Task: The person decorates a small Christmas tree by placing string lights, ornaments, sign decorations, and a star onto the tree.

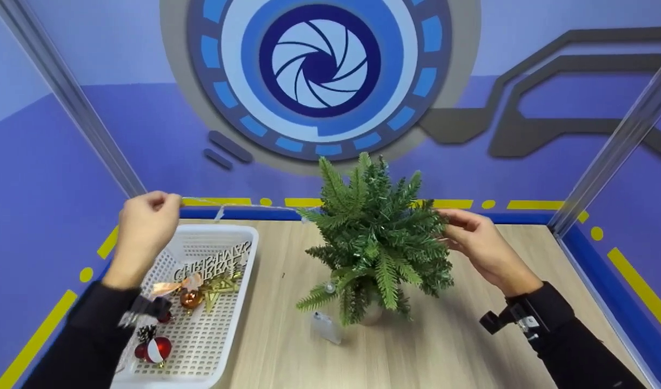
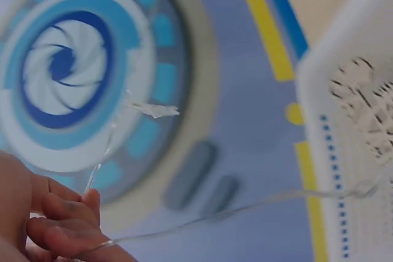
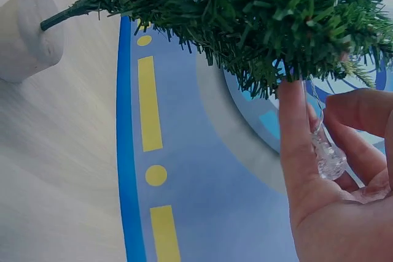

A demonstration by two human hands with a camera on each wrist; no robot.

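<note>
Head view: the left hand (image 1: pixel 144 235), left of the frame, pinches a clear wire (image 1: pixel 238 205) that runs taut rightward to the small green tree (image 1: pixel 381 237) at centre. Right of the tree, the right hand (image 1: pixel 484 248) reaches its branches, fingertips partly hidden by foliage.

A white basket (image 1: pixel 241 302) fills the lower left, its near-left part covered by the left sleeve (image 1: pixel 95 324). Inside lie wooden lettering (image 1: pixel 214 263), gold stars (image 1: pixel 217 294), a copper ball (image 1: pixel 191 299) and a red-and-white ball (image 1: pixel 160 350). Below the tree, a translucent box (image 1: pixel 326 328) stands on the table (image 1: pixel 287 362), close to the lower branches.

Left wrist view alone shows two strands leaving the bent fingers: one rises towards a clear pendant (image 2: pixel 156 110), the other crosses right over the basket's edge. Right wrist view alone reveals a clear bulb (image 3: pixel 330 159) hanging among the right hand's spread fingers, though whether they pinch its wire I cannot tell, and the tree's pale round base (image 3: pixel 27 35), upper left.
</note>
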